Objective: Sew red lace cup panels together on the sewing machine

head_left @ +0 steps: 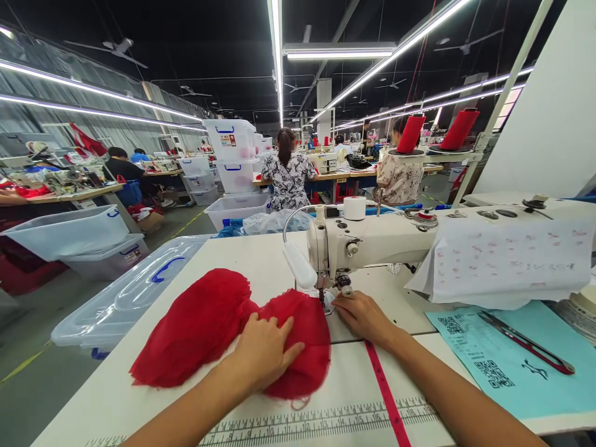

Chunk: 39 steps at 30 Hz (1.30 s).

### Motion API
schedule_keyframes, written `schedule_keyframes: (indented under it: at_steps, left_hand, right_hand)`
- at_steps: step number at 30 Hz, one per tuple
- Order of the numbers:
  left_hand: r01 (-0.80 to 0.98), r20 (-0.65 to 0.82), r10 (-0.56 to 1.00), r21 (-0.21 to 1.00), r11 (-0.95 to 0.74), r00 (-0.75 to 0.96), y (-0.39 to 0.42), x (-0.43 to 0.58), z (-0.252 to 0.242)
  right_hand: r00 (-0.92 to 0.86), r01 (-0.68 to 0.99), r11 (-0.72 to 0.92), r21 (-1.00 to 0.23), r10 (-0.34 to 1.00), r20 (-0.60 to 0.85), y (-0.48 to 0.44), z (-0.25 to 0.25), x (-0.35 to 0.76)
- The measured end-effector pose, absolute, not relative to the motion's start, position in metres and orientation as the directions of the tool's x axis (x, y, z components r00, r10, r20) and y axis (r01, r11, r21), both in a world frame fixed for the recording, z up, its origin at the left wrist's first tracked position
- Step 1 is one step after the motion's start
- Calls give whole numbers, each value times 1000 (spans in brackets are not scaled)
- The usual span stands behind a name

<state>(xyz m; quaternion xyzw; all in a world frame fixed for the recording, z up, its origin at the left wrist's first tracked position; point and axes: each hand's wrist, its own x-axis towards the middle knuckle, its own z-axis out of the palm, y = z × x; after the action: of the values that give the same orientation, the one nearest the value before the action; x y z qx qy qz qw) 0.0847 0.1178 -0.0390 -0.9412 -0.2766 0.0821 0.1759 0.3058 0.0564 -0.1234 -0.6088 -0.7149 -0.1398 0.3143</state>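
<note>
A bunched piece of red fabric (205,329) lies on the white sewing table (251,261), its right edge under the needle of the white sewing machine (372,242). My left hand (263,351) rests flat on the fabric with fingers spread. My right hand (361,313) lies at the presser foot, fingers together and pressing the fabric's edge beside the needle.
A blue paper sheet (503,360) with red-handled snips (531,344) lies to the right. A red tape strip and a printed ruler (326,422) mark the table's front. Clear plastic bins (135,285) stand to the left. Other people sit sewing at tables farther back.
</note>
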Motion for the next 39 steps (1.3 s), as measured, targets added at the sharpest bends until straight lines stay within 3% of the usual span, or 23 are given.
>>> schedule_keyframes:
  at_steps: [2, 6, 8, 11, 16, 21, 27, 32, 39]
  left_hand:
    - [489, -48, 547, -385, -782, 836, 101, 85, -41]
    - [498, 118, 490, -356, -791, 864, 100, 87, -43]
    - [441, 164, 410, -299, -846, 897, 109, 86, -46]
    - [364, 111, 349, -171, -916, 930, 119, 82, -52]
    - [441, -11, 446, -125, -889, 895, 111, 79, -59]
    - [470, 123, 460, -71, -880, 879, 117, 87, -50]
    - [633, 165, 636, 75, -770, 754, 159, 103, -44]
    - [664, 164, 662, 54, -746, 731, 169, 114, -60]
    - [620, 261, 584, -81, -780, 769, 176, 116, -63]
  right_hand:
    - [-57, 953, 225, -205, 792, 608, 56, -124, 308]
    - [-86, 947, 252, -200, 797, 598, 54, -125, 310]
    - [-103, 945, 264, -192, 798, 594, 54, -125, 310]
    - [-147, 938, 300, -173, 797, 586, 52, -123, 308]
    - [-238, 914, 375, -151, 802, 548, 49, -118, 304]
    - [-246, 913, 383, -143, 793, 557, 49, -119, 304]
    - [-244, 937, 345, -63, 770, 590, 53, -121, 292]
    - [-188, 982, 162, 97, 859, 476, 61, -119, 274]
    - [-111, 994, 98, 55, 907, 406, 60, -116, 278]
